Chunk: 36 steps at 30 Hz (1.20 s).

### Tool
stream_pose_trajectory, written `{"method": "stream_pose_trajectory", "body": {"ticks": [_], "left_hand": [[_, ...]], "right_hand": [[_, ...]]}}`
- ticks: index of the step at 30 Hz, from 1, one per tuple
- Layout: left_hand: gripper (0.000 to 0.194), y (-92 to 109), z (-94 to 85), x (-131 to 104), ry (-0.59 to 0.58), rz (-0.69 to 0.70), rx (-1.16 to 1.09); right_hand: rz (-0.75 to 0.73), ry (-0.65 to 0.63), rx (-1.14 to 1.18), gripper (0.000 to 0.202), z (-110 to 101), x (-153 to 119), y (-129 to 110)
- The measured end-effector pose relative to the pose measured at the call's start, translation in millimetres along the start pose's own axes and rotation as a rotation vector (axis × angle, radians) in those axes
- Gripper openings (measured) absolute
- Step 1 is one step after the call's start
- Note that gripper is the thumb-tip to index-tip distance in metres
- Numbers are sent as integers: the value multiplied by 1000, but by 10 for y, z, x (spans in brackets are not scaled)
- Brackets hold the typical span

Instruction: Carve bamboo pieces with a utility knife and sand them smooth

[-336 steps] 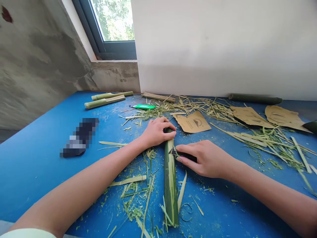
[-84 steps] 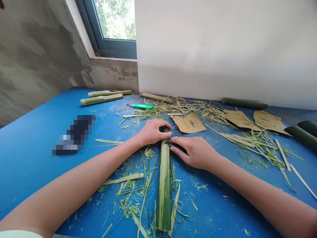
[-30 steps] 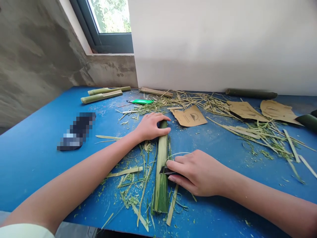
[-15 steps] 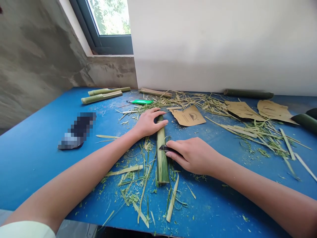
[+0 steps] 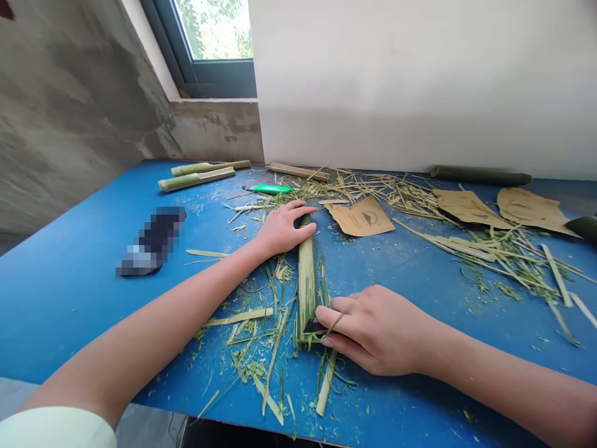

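Note:
A split piece of bamboo lies lengthwise before me on the blue table, its green skin partly scraped to pale streaks. My left hand grips its far end, thumb and fingers around the sides. In my right hand is a dark blade, probably a utility knife; most of its handle is hidden in the fingers. The blade rests across the bamboo's near end. A thin green shaving curls over the right fingers. Strips and shavings lie on both sides of the bamboo.
A green utility knife lies beyond my left hand. Bamboo pieces rest at the back left, a green bamboo tube at the back right. Brown paper pieces and bamboo strips spread rightward. A blurred dark object is left.
My right hand has drawn the blade along the bamboo toward me, from its middle to its near end. The left hand keeps its grip at the far end.

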State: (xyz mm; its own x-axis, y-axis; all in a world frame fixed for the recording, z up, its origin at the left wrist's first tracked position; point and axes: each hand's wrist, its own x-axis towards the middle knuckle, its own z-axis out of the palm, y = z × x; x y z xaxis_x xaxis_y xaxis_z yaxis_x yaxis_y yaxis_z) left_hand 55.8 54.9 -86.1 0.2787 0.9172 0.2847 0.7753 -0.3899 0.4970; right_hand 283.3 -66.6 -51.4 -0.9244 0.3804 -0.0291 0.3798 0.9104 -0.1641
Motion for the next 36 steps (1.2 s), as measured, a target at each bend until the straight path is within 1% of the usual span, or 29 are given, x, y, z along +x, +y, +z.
{"method": "stream_pose_trajectory", "body": {"ticks": [4, 6, 7, 8, 10, 12, 14, 16, 20, 25, 28, 33, 36], "left_hand": [[50, -9, -2, 5, -11, -5, -2], [49, -5, -3, 9, -13, -7, 9], [50, 0, -4, 10, -14, -4, 20], [51, 7, -5, 9, -22, 1, 30], [57, 25, -10, 5, -64, 16, 51], [63, 43, -15, 0, -116, 26, 68], [64, 59, -17, -2, -140, 23, 75], [61, 75, -17, -1, -138, 9, 68], [59, 113, -18, -1, -128, -29, 49], [59, 123, -10, -6, -129, -37, 47], [59, 96, 10, 0, -113, -24, 56], [61, 74, 18, 5, -103, -8, 66], [61, 95, 1, -5, -117, -20, 80]], "right_hand": [[-188, 23, -32, 32, -65, -41, -25], [-192, 77, -21, 34, -95, -44, 50], [-150, 110, -12, 35, -103, -38, 110], [-72, 141, -8, 35, -105, -24, 180], [147, 183, -20, 35, -93, 21, 321], [334, 171, -45, 35, -66, 85, 419], [409, 131, -57, 35, -40, 156, 449], [411, 105, -49, 34, -24, 217, 426], [379, 97, -22, 32, -11, 277, 359], [300, 55, -3, 31, -16, 244, 324], [204, 36, 3, 31, -14, 175, 230], [14, 10, -18, 32, 24, 22, -8], [-139, 34, 10, 33, 15, -28, -34]]}}
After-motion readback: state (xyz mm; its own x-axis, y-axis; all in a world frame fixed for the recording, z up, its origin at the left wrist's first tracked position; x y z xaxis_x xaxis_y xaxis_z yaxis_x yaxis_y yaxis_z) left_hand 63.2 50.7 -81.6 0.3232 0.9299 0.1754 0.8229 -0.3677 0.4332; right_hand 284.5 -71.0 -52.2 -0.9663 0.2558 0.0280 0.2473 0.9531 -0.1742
